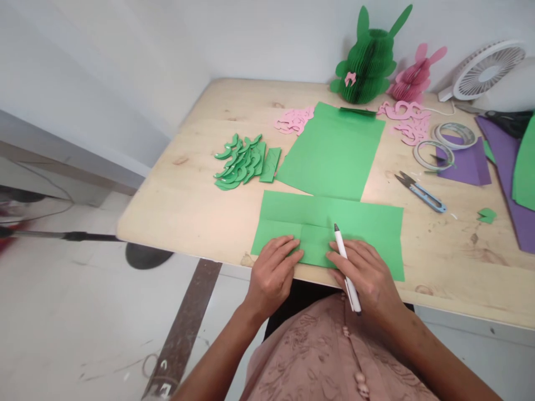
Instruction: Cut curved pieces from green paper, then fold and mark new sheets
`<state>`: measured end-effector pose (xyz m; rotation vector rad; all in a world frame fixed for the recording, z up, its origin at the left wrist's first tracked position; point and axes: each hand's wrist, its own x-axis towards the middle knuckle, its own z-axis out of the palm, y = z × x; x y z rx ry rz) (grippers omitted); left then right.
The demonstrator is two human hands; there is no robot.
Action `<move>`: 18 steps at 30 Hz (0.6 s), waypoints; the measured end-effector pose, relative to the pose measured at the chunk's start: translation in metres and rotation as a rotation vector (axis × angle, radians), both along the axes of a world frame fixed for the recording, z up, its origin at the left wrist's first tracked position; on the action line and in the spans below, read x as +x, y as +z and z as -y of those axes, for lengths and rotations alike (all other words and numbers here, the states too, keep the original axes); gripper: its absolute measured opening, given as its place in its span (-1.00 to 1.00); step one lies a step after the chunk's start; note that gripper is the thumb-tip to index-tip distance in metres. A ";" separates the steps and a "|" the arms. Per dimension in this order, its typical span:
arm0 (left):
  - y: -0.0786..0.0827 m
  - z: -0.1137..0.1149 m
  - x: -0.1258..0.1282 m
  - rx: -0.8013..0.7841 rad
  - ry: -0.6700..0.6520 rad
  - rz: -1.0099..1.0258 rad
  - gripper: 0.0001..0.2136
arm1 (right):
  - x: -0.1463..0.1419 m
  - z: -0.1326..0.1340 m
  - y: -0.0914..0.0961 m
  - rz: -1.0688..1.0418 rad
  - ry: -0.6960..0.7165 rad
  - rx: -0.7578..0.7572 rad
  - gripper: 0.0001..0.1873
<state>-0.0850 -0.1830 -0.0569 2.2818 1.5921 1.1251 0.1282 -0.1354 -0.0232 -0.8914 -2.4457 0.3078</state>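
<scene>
A creased green paper sheet (371,225) lies along the table's front edge. On its near middle part rests a smaller green paper rectangle (316,245). My left hand (272,274) touches the left side of that rectangle, its fingers stretched out over the paper. My right hand (371,281) has a white pen (348,273) tucked between its fingers, dark tip pointing away from me. Its fingertips also touch the right side of the rectangle.
Behind are another green sheet (334,153), green cutouts (240,164), pink cutouts (292,121), and green (370,67) and pink (413,81) paper rabbits. At right are blue snips (422,192), tape rolls (434,155), black-handled scissors (507,120), purple paper (507,184) and a fan (487,72).
</scene>
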 end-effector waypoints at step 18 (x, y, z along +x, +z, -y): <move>0.003 0.000 -0.004 -0.025 -0.071 0.002 -0.72 | 0.000 0.001 -0.003 0.017 0.002 0.028 -0.78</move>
